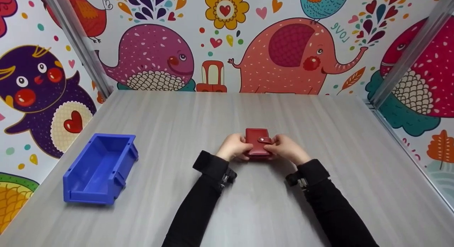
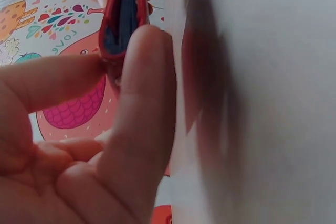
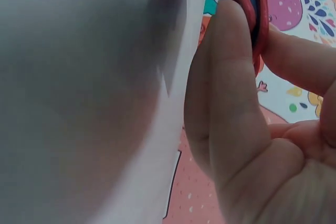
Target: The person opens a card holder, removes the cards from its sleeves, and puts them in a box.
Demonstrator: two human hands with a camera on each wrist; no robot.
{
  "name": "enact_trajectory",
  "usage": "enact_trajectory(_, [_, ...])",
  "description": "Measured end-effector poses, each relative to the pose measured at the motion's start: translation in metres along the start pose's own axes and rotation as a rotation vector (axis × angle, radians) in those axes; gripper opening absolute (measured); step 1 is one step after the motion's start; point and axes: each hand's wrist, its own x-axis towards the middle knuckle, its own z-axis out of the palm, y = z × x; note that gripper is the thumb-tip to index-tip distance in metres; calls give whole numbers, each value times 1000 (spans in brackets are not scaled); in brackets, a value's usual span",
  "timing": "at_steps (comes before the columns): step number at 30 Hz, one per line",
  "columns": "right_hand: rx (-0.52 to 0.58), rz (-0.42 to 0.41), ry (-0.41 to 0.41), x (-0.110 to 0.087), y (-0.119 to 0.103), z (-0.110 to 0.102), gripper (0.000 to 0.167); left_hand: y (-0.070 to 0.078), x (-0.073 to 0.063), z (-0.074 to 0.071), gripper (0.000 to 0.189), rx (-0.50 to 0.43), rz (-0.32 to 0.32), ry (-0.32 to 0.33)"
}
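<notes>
A red wallet [image 1: 256, 136] with a snap strap on its right side is held between both hands, strap side up. My left hand [image 1: 234, 147] pinches its left edge, thumb on top and fingers beneath. On the opposite edge my right hand [image 1: 286, 148] grips it near the strap, the thumb on the front face. In the left wrist view the wallet [image 2: 107, 40] shows its red edge and dark inside, a little off the tabletop. The right wrist view shows the wallet [image 3: 264, 30] between thumb and fingers, with the dark inner layers visible.
A blue plastic bin [image 1: 99, 169] stands at the left of the grey tabletop [image 1: 170, 211]. Walls printed with cartoon animals [image 1: 283, 59] enclose the table at the back and sides, with metal posts [image 1: 408, 59] at the corners.
</notes>
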Motion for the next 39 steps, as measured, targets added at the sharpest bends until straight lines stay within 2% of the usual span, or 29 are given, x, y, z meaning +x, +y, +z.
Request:
enact_trajectory(7, [20, 38, -22, 1, -5, 10, 21, -5, -4, -8, 20, 47, -7, -1])
enact_trajectory(18, [18, 58, -46, 5, -1, 18, 22, -10, -2, -10, 19, 126, -14, -6])
enact_trajectory(22, [-22, 59, -52, 4, -2, 18, 22, -10, -3, -10, 23, 185, -6, -7])
enact_trajectory(26, [-50, 69, -63, 3, -3, 18, 21, -9, -5, -10, 27, 283, 20, 9])
enact_trajectory(31, [-81, 65, -69, 3, -4, 19, 20, -9, -4, -9, 20, 390, 60, 38])
enact_trajectory(39, [-98, 47, -76, 3, -4, 18, 17, -7, -4, -7, 15, 490, 91, 64])
